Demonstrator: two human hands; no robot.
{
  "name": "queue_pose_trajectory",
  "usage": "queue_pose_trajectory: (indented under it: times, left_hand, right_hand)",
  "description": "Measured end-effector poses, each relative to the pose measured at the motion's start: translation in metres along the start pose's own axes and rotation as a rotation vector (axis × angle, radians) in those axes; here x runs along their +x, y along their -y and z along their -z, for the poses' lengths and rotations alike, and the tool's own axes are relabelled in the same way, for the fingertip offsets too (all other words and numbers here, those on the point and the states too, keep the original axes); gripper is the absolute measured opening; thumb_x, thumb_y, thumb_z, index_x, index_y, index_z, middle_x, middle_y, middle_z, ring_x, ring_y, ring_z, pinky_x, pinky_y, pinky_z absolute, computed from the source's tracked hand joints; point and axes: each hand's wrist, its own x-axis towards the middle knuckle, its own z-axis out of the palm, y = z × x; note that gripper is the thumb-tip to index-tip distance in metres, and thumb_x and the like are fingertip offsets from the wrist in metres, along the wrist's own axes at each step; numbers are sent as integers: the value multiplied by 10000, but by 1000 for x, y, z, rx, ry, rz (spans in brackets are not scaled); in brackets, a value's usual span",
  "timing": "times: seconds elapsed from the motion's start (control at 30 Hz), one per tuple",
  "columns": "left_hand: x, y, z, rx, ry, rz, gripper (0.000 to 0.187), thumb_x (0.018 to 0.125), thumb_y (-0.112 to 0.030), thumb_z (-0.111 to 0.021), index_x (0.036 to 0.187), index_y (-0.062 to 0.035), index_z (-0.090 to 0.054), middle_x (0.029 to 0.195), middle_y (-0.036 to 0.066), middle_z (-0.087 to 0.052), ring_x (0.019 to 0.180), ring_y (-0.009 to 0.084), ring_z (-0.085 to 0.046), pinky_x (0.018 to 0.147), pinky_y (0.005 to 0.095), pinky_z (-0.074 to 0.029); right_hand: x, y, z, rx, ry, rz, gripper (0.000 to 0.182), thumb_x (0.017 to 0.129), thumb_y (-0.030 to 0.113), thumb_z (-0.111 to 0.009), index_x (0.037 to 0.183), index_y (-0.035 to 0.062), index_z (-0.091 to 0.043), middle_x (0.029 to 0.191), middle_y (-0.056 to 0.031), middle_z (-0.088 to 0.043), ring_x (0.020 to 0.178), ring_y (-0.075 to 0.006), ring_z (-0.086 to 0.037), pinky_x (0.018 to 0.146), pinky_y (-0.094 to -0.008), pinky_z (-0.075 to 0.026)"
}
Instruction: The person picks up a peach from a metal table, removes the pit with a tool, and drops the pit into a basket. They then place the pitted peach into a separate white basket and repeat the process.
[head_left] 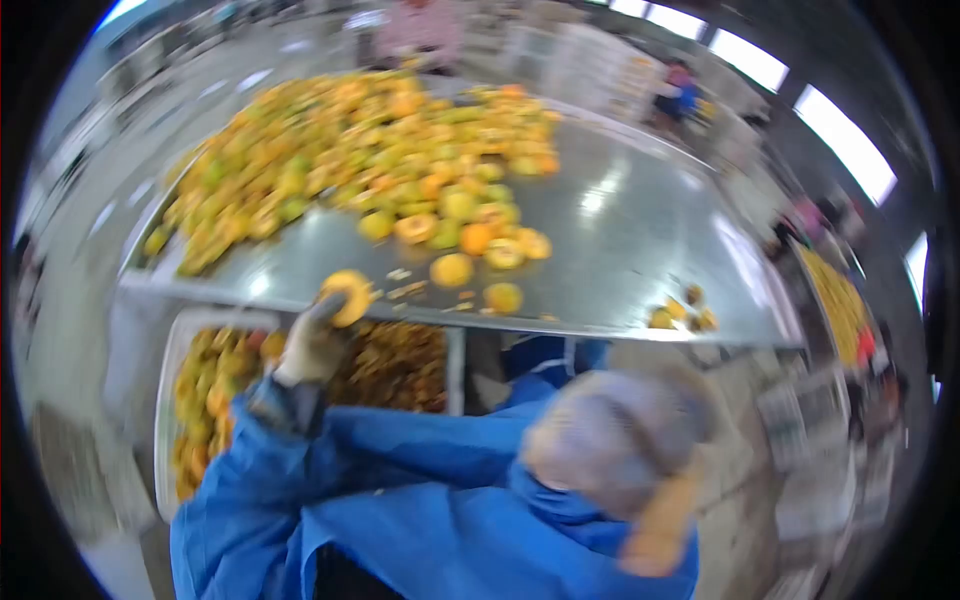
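My left hand, in a pale glove, is closed on a yellow peach half at the near edge of the metal table. Close to my body at the lower right is my right hand, also gloved and smeared by motion. It looks curled round a tan, handle-like object, whose kind I cannot make out. Yellow and greenish peaches, some showing cut faces, are heaped over the table's left and middle. A few loose ones and small scraps lie nearer the edge.
Below the table edge stand a white crate with peach pieces and a container of brown scraps. Several small dark-and-yellow pieces sit on the table's right. A person in pink is across the table; others work at the far right.
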Motion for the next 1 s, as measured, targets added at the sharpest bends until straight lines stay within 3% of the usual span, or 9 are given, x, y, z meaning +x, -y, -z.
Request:
queue_pose_trajectory:
  times: [0.1, 0.2, 0.3, 0.5, 0.6, 0.63, 0.7, 0.9, 1.0]
  left_hand:
    - [-10, -10, -25, -251, 18, -11, 372, 869, -220, -682, 1206, -94, -590, 1065, 32, -665, 1005, 200, -635, 921, 399, -516]
    - [-8, -13, -24, -400, 68, -28, 386, 848, -196, -699, 1192, -64, -582, 1073, 115, -645, 988, 281, -649, 918, 491, -544]
    - [-5, -8, -15, -490, 4, -14, 438, 874, -231, -664, 1265, -68, -551, 1112, 121, -635, 1056, 299, -629, 953, 483, -521]
    - [-2, -8, -14, -447, 75, -20, 451, 951, -366, -560, 1255, -34, -546, 1165, 165, -621, 1079, 313, -623, 907, 469, -547]
    - [-1, -1, -9, -280, 102, -82, 459, 957, -357, -571, 1273, -27, -529, 1166, 146, -626, 1066, 262, -631, 916, 413, -540]
    - [0, 0, -7, -243, 99, -89, 453, 958, -352, -573, 1270, -26, -532, 1166, 141, -627, 1064, 254, -632, 922, 399, -534]
    - [0, 0, -10, -168, 96, -95, 439, 961, -341, -577, 1263, -24, -538, 1167, 131, -628, 1059, 238, -634, 936, 370, -524]
    - [-12, -8, -30, -89, 62, -82, 468, 943, -386, -614, 1229, -18, -571, 1122, 101, -636, 1015, 204, -635, 925, 330, -513]
    - [-17, -10, -31, -14, 79, -72, 482, 937, -405, -617, 1223, -19, -580, 1107, 95, -639, 1011, 195, -633, 923, 323, -507]
  right_hand:
    - [14, -17, -13, -124, -128, 123, 130, 787, 18, -683, 734, 87, -587, 727, -39, -578, 547, -141, -585, 448, -290, -514]
    - [14, -24, -1, -82, 21, 55, 60, 855, 39, -618, 827, 86, -640, 837, -68, -622, 637, -185, -635, 548, -307, -556]
    - [18, -27, 15, -48, 230, -12, 143, 924, 60, -553, 920, 86, -693, 948, -98, -665, 726, -228, -685, 648, -325, -598]
    - [-7, -26, 54, -298, -331, -277, 223, 947, 172, -541, 836, -13, -598, 785, -134, -605, 703, -250, -632, 655, -359, -542]
    - [-42, -4, 78, -1356, -647, -745, 322, 989, 260, -476, 1080, -39, -552, 719, -108, -589, 638, -226, -591, 597, -318, -478]
    - [-59, 0, 99, -1373, -809, -947, 400, 996, 291, -489, 1222, -39, -498, 763, -152, -609, 691, -286, -630, 638, -371, -504]
    - [-77, -5, 129, -1968, -488, -863, 436, 1001, 330, -501, 1246, -30, -505, 833, -213, -634, 748, -365, -647, 686, -423, -515]
    - [-87, -6, 152, -2236, -265, -734, 441, 968, 335, -571, 1227, -19, -523, 881, -254, -644, 805, -444, -622, 706, -462, -511]
    - [-83, -13, 148, -2253, -355, -859, 408, 945, 293, -600, 1200, -20, -539, 861, -256, -650, 799, -449, -631, 687, -470, -518]
